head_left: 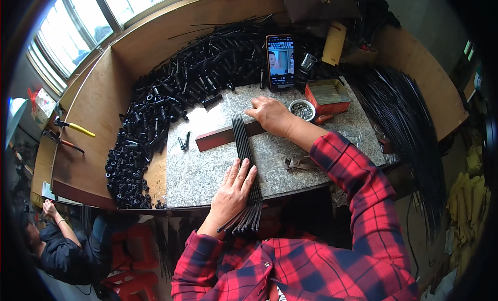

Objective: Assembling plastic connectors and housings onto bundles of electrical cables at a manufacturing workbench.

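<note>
My left hand [232,189] lies flat on a row of thin black rods [242,140], its fingers stretched out. The rods lie side by side; their far ends rest across a long reddish-brown bar [217,138], and their near ends fan out past the table's front edge. Beyond the bar, my right hand [273,116] is closed, with thumb and fingertips pinched just right of the rods' far tips. Whatever it holds is too small to make out. Near it stand a white cup of small metal pieces [302,110] and a red tin of thin pale sticks [328,95].
Black cylindrical parts [171,88] are heaped along the left and back. A phone [280,62] stands upright at the back. Pliers [302,163] lie right of the rods, and long black rods [402,109] pile at right. Another person [62,244] sits at lower left.
</note>
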Tool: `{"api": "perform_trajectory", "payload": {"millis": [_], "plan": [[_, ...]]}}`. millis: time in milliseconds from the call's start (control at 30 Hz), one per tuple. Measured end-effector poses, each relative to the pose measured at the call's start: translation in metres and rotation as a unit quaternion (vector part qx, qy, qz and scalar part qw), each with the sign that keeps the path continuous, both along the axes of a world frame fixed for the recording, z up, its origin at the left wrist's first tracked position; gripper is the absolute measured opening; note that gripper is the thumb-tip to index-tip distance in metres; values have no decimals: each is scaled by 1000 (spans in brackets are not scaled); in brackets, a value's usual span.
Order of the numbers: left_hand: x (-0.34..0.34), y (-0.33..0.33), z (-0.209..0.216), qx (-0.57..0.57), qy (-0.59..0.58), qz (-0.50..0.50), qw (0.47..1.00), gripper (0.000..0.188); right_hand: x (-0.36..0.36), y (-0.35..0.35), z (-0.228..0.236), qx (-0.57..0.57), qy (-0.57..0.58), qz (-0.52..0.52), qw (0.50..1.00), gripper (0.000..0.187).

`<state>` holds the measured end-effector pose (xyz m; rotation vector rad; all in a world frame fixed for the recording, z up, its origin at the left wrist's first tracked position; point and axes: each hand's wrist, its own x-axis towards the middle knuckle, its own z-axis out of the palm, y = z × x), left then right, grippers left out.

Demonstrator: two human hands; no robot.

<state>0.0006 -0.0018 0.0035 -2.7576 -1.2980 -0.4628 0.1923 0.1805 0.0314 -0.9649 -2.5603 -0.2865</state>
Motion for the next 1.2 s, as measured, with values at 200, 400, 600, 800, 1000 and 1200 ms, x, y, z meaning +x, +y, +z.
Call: {"api": "perform_trajectory", "payload": {"millis": [200,400,600,800,1000,1200], "plan": [[1,-1,3,-1,-8,-1,1000,53,0,-2,2,-5,-3,-4,1000,15],[0,-1,2,-1,-5,0,1000,53,-5,0,1,-15,0,2,1000,15],[1,1,0,1,6,-1,1000,53,-4,2,-3,-43,90,62,993,36],[0,-2,2,-3,-10,4,1000,53,34,0,16,-46,107,16,993,35],[0,-1,0,-2,4,3,1000,54,142,28,28,-69,56,-268,959,17],[0,-5,9,-16,8,9,1000,99,188,39,29,-240,-40,-301,922,16]]}}
